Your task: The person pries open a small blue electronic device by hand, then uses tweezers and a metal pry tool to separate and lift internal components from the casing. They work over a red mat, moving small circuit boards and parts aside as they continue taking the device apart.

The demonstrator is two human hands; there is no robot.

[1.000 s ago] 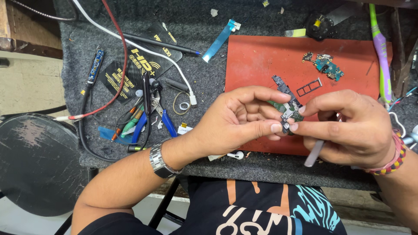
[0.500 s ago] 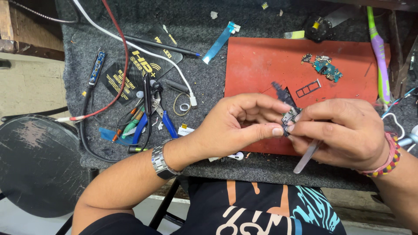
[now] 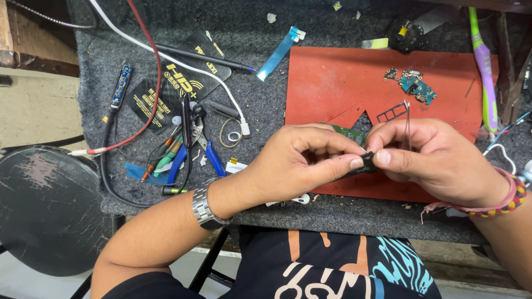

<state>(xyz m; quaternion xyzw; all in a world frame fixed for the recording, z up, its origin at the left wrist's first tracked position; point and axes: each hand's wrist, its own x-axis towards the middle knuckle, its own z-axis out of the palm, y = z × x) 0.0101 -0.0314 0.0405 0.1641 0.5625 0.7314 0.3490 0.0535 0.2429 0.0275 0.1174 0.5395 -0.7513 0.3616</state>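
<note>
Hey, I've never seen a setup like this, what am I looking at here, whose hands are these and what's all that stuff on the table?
This is one picture from a camera worn on a person's head, looking down at their own two bare hands. The left hand, with a metal wristwatch, and the right hand, with a braided wristband, together pinch a small green circuit board with a dark part. They work over a red mat on a grey felt-covered table. On the mat lies a small blue circuit board. To the left are blue-handled pliers, a black pen and cables.
</note>
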